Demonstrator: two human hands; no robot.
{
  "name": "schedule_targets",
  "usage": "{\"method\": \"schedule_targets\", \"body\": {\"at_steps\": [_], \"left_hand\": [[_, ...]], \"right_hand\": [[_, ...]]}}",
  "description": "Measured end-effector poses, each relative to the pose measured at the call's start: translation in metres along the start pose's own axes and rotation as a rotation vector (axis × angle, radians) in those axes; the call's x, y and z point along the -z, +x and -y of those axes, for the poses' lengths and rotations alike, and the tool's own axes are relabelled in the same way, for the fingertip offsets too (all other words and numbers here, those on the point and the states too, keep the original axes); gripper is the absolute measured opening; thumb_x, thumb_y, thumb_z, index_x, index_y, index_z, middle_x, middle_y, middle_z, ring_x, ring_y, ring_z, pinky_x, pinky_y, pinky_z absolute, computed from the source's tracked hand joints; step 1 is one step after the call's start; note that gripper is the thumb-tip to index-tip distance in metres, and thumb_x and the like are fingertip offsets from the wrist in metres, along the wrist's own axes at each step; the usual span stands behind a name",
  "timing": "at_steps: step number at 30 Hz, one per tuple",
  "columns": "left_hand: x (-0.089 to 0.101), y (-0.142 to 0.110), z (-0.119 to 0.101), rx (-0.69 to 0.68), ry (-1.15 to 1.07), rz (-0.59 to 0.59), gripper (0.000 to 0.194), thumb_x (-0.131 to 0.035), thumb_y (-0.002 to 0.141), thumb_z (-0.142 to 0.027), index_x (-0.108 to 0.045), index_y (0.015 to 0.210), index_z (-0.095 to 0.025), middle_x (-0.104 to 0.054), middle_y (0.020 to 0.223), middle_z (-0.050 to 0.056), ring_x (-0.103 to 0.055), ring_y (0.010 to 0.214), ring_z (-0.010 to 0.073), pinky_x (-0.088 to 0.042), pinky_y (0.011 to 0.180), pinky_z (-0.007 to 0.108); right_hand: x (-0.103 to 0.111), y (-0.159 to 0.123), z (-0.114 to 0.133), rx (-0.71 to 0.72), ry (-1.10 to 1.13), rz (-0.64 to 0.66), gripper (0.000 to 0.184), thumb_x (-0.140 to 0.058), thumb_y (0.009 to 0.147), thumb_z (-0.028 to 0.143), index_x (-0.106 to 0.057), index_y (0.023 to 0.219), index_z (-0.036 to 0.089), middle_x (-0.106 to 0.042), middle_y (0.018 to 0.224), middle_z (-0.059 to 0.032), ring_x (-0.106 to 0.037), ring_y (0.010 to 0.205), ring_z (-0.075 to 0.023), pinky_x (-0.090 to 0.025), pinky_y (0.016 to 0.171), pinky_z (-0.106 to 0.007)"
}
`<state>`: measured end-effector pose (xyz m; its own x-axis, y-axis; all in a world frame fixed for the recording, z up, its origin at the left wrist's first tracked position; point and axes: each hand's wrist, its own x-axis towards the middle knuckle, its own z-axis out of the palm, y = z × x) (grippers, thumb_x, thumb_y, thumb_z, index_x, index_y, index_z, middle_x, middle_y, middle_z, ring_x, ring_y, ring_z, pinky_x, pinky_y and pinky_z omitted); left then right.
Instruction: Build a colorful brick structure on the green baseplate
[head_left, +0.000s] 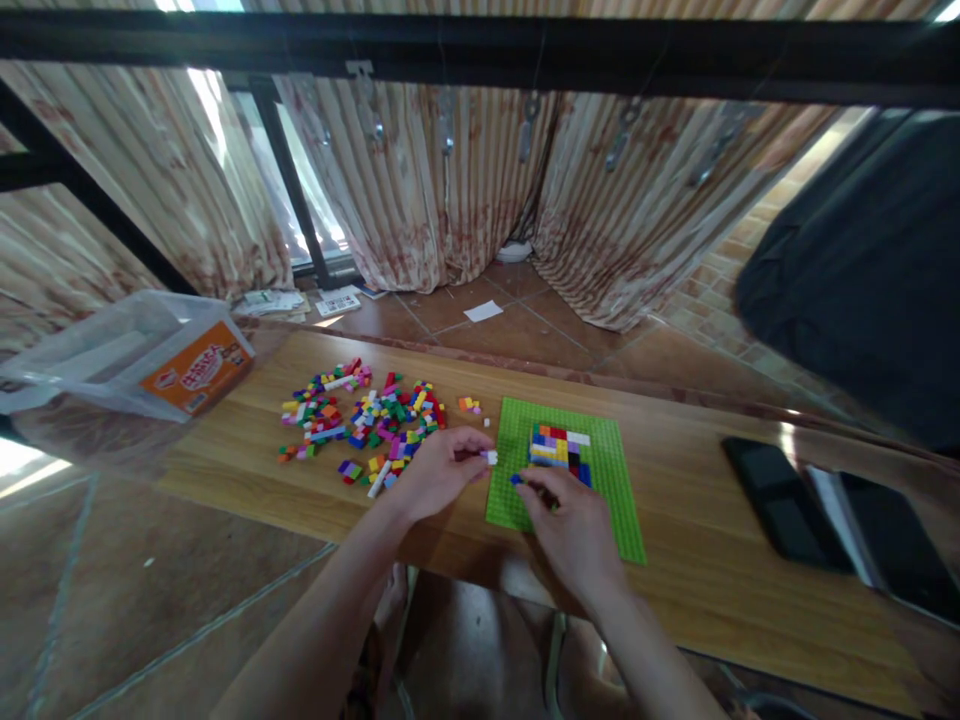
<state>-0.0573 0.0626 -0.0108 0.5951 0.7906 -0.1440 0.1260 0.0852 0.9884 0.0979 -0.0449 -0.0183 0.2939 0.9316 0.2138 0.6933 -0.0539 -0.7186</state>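
Currently, both our hands are at work above the tabletop (690,545), each with something small between the fingers. Our left hand (439,470) has a narrow grip, thumb and fingertips pinched around a white brick (492,457), which we see against the left edge of the green baseplate (624,510); a hint of purple shows next to it, too small for us to make out. Our right hand (576,528) is pinched just as narrowly, on a blue brick (516,480) over the left part of the baseplate; whether that brick touches the studs, we cannot tell. Just beyond our right fingers, a multicoloured brick build (553,448) sits on the baseplate, with red, white, yellow and blue pieces in it, its near side partly covered by our hand.

To our left we have loose bricks (390,408) spread in mixed colours, and a few orange bricks (466,404) lie between them and the baseplate. At the far left stands a clear plastic box (112,360) with an orange label (199,370). Well to our right lies a dark tablet (780,500). Past the far edge of the tabletop, patterned curtains (442,190) hang down to the tiled floor (420,312).
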Motion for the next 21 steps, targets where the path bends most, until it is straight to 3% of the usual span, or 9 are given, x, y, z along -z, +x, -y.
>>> {"method": "schedule_targets", "body": {"at_steps": [4, 7, 15, 21], "left_hand": [[0.001, -0.003, -0.005, -0.061, 0.016, -0.022, 0.013, -0.067, 0.07, -0.013, -0.067, 0.083, -0.013, -0.069, 0.078, 0.002, -0.062, 0.072, 0.0123, -0.048, 0.069, 0.023], [0.003, -0.005, -0.009, -0.07, 0.012, -0.035, 0.011, -0.068, 0.07, -0.015, -0.066, 0.081, -0.013, -0.069, 0.077, 0.002, -0.062, 0.071, 0.0123, -0.049, 0.07, 0.023], [0.004, -0.006, -0.012, -0.076, 0.017, -0.045, 0.009, -0.069, 0.069, -0.017, -0.067, 0.077, -0.013, -0.068, 0.074, 0.002, -0.061, 0.071, 0.0124, -0.048, 0.07, 0.024], [-0.005, -0.007, -0.012, -0.085, 0.005, 0.003, 0.009, -0.07, 0.069, -0.018, -0.068, 0.076, -0.012, -0.068, 0.073, 0.002, -0.059, 0.068, 0.0117, -0.046, 0.067, 0.023]], "right_hand": [[-0.026, 0.003, 0.014, 0.018, -0.073, 0.026, 0.017, -0.054, 0.086, 0.026, -0.07, 0.089, 0.021, -0.071, 0.085, -0.0041, -0.065, 0.077, -0.0183, -0.046, 0.073, -0.03], [-0.034, 0.009, 0.018, -0.01, 0.014, 0.011, 0.017, -0.054, 0.086, 0.027, -0.07, 0.087, 0.022, -0.072, 0.084, -0.0037, -0.065, 0.074, -0.0176, -0.046, 0.071, -0.029], [-0.03, 0.015, 0.024, -0.125, 0.577, -0.037, 0.022, -0.059, 0.082, 0.036, -0.068, 0.093, 0.019, -0.07, 0.084, -0.004, -0.063, 0.074, -0.0157, -0.049, 0.067, -0.028], [-0.027, 0.014, 0.021, -0.279, 0.727, -0.084, 0.021, -0.068, 0.073, 0.039, -0.071, 0.077, 0.018, -0.062, 0.061, 0.0009, -0.05, 0.054, -0.0108, -0.041, 0.052, -0.024]]}}
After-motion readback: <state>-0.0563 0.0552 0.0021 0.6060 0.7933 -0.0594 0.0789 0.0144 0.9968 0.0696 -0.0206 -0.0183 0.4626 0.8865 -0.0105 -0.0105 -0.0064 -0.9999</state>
